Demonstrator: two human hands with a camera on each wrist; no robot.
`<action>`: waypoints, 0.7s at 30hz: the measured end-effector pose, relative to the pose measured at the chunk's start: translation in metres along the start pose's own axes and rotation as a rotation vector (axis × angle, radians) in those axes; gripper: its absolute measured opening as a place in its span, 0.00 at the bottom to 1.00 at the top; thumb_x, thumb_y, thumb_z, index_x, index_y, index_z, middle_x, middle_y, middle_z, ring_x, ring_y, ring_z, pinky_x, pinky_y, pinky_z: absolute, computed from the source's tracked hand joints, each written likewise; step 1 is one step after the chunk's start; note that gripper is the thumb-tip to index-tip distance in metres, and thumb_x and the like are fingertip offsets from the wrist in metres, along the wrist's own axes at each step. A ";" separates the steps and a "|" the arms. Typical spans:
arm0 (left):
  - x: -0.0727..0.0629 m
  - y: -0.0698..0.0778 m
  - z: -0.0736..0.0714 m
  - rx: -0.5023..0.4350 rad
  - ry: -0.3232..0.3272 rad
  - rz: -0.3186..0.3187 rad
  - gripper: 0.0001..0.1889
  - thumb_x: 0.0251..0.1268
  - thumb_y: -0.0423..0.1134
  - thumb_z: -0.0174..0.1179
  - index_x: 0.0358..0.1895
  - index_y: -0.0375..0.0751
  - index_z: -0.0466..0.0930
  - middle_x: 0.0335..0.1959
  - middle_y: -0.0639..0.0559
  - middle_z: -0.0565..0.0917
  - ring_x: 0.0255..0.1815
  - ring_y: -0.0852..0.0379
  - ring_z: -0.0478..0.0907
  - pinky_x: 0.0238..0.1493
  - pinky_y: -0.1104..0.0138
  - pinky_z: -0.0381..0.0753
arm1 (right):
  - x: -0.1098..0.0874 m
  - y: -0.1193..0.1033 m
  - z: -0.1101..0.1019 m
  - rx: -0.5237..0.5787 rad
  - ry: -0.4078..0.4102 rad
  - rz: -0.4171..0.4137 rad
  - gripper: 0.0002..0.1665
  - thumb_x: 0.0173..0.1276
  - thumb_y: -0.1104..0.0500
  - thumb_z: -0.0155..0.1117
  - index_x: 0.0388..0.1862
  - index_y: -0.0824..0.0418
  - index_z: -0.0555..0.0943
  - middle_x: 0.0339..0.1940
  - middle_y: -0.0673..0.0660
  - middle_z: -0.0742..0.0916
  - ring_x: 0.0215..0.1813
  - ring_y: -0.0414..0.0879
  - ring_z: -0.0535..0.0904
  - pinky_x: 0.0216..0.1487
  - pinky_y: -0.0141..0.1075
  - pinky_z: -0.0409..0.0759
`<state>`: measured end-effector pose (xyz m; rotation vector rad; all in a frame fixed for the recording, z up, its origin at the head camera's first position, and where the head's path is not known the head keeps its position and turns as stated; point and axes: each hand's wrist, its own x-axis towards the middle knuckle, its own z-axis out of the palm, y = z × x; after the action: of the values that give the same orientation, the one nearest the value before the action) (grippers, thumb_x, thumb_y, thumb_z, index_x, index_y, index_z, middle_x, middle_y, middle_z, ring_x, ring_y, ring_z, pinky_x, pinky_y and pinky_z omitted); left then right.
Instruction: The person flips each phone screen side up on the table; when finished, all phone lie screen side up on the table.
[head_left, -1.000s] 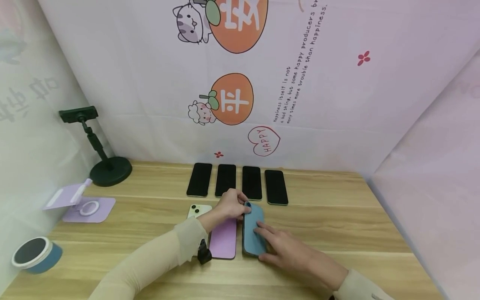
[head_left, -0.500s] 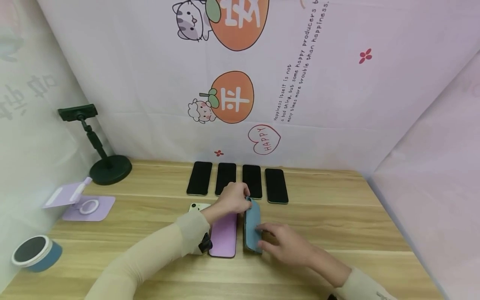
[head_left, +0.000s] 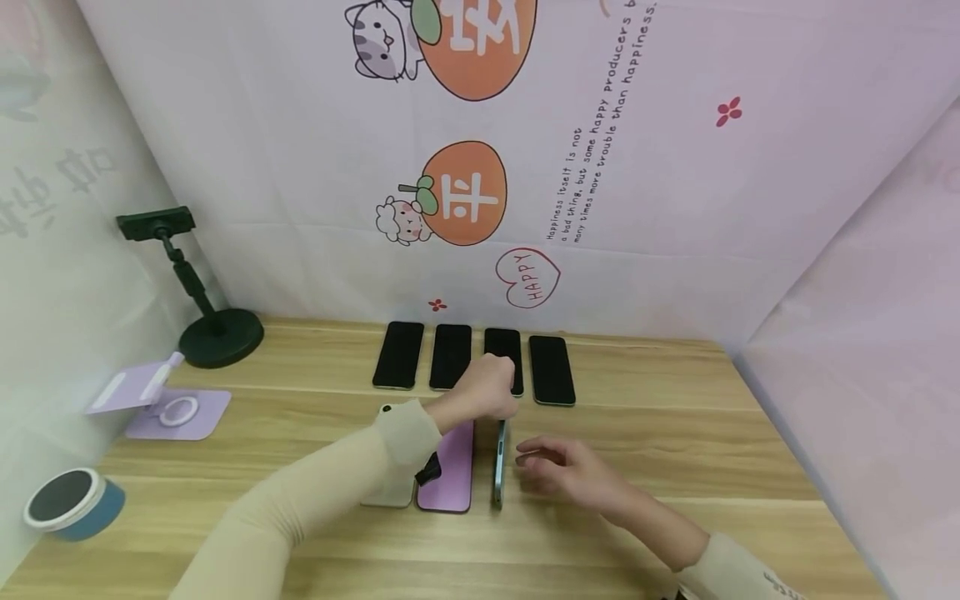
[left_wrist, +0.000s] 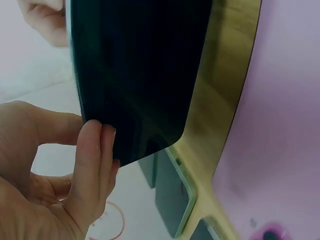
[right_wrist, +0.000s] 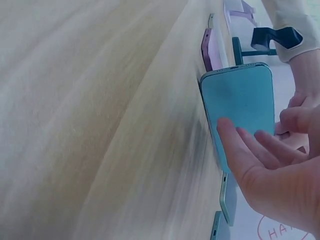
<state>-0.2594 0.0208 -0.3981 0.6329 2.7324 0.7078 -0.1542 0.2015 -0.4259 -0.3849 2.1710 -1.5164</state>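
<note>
A blue smartphone [head_left: 499,467] stands on its long edge on the wooden table. My left hand [head_left: 483,387] grips its far end, thumb and fingers on either side of the corner. The left wrist view shows the phone's dark screen [left_wrist: 140,70] with fingertips [left_wrist: 90,137] pressed on it. My right hand [head_left: 570,471] hovers just right of the phone with fingers loosely bent; in the right wrist view it overlaps the blue back [right_wrist: 237,95]. To the left a purple phone [head_left: 453,479] lies back up, beside a pale phone [head_left: 390,492] partly covered by the left sleeve.
Several black-screened phones [head_left: 399,354] lie in a row at the table's back. On the left are a dark green stand [head_left: 221,337], a lilac folding phone stand [head_left: 198,417] and a blue-and-white round container [head_left: 93,508]. A printed cloth [head_left: 637,167] hangs behind.
The blue phone has turned from lying nearly flat, back up, to standing on its long edge. My left hand has turned over with it. My right hand has come off its back.
</note>
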 end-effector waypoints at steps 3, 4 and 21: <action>0.000 0.002 0.005 -0.029 0.000 -0.008 0.26 0.50 0.23 0.55 0.11 0.51 0.50 0.09 0.61 0.47 0.15 0.63 0.40 0.16 0.70 0.45 | -0.001 -0.001 0.001 0.085 0.025 0.072 0.29 0.80 0.61 0.55 0.71 0.79 0.68 0.65 0.79 0.81 0.61 0.62 0.86 0.57 0.49 0.89; 0.001 0.003 0.006 -0.036 0.007 -0.003 0.25 0.49 0.23 0.55 0.11 0.51 0.51 0.09 0.61 0.48 0.14 0.64 0.40 0.15 0.71 0.45 | -0.001 -0.001 0.002 0.101 0.034 0.087 0.29 0.80 0.61 0.55 0.71 0.79 0.68 0.65 0.79 0.81 0.60 0.61 0.86 0.56 0.50 0.89; 0.005 0.012 0.034 -0.073 0.104 0.012 0.09 0.62 0.36 0.66 0.29 0.43 0.74 0.16 0.57 0.69 0.17 0.62 0.60 0.21 0.71 0.62 | -0.007 0.001 0.011 0.026 0.270 0.125 0.30 0.68 0.66 0.69 0.64 0.80 0.74 0.51 0.74 0.90 0.50 0.54 0.91 0.43 0.41 0.91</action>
<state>-0.2481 0.0462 -0.4214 0.6128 2.7838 0.8621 -0.1425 0.1961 -0.4288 -0.0347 2.3259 -1.6012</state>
